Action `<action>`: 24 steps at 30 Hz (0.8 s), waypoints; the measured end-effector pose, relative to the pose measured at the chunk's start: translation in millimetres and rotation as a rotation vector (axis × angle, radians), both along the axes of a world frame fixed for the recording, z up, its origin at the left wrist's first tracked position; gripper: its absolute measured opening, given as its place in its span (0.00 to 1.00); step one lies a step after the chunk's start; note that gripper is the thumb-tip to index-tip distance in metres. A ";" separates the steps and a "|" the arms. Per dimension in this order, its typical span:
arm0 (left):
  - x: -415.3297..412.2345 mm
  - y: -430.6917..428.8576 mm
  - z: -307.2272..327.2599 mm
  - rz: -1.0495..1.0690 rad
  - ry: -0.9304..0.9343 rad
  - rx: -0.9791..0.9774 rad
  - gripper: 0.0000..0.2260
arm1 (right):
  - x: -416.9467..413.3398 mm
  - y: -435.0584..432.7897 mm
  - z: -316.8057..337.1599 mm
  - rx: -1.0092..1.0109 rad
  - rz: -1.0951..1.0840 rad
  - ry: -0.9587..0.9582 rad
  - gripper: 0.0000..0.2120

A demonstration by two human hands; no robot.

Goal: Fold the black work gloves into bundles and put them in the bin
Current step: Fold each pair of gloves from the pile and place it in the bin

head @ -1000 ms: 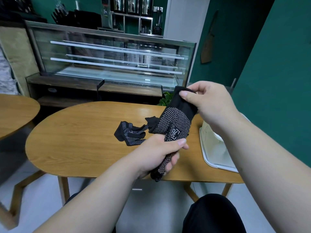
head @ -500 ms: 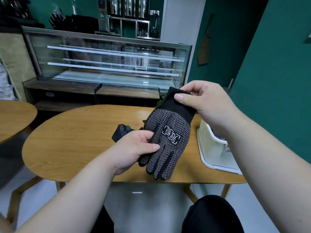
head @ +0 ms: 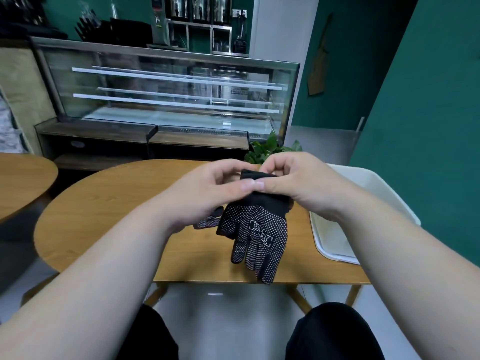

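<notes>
Your left hand (head: 205, 196) and right hand (head: 298, 188) are meeting at the top of a black dotted work glove (head: 255, 229). Each is pinching the plain knit cuff (head: 259, 175) between thumb and curled fingers, and the two thumb tips are nearly touching over the cloth. Neither hand is holding anything else.

The glove is hanging from that grip, palm side toward you and fingers pointing down. It is hovering over the near edge of the wooden table (head: 109, 216), with its fingertips dangling just past the rim. You may be holding one glove or a stacked pair; the view is not letting me tell.

Judging by how it is drooping, the glove is light, soft and limp, so it is not going to keep a fold unaided. The grip dots are likely giving the palm some drag, while the cuff is looking smoother and stretchier. The cuff is the sensible place to hold, since you could be turning it over the rolled fingers to lock the bundle.

A second glove (head: 209, 221) is lying on the table just below your left hand, mostly hidden by it. The white bin (head: 376, 188) is sitting on the table just beside your right wrist, so the drop is looking like a short reach to the right.
</notes>
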State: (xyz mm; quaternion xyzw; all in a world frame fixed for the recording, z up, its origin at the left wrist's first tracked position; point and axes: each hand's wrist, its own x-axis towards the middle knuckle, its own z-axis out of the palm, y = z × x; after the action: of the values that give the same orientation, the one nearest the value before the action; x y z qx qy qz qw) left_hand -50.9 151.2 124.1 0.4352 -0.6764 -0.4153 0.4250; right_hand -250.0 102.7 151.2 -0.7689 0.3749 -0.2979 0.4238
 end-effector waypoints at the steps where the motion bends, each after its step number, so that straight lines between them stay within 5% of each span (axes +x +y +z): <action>1: -6.0 -0.2 1.9 0.010 -0.010 -0.021 0.15 | 0.6 -2.2 -2.9 0.017 -0.004 -0.006 0.06; 4: -14.6 -3.1 3.7 0.139 0.063 0.020 0.02 | -2.3 -9.5 -11.8 0.109 -0.047 -0.104 0.09; 8: -11.4 -13.6 -5.4 0.206 0.160 0.093 0.10 | -13.8 -20.3 -23.4 0.299 -0.027 -0.202 0.11; 14: -4.9 -25.5 -21.2 0.087 0.052 0.164 0.05 | -15.3 -28.2 -42.3 0.298 -0.027 -0.224 0.06; 20: 13.5 -33.3 -38.4 -0.201 0.017 0.336 0.02 | -17.7 -29.1 -53.8 0.513 0.218 -0.190 0.06; 24: 8.5 -53.8 -47.8 0.033 -0.109 0.328 0.02 | -5.5 -47.6 -70.0 0.394 -0.022 -0.071 0.07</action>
State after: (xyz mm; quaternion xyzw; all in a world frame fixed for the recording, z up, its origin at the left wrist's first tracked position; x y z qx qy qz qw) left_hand -42.4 97.3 76.2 0.5316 -0.6142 -0.4891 0.3177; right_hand -255.5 55.1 81.2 -0.6559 0.4192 -0.2505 0.5756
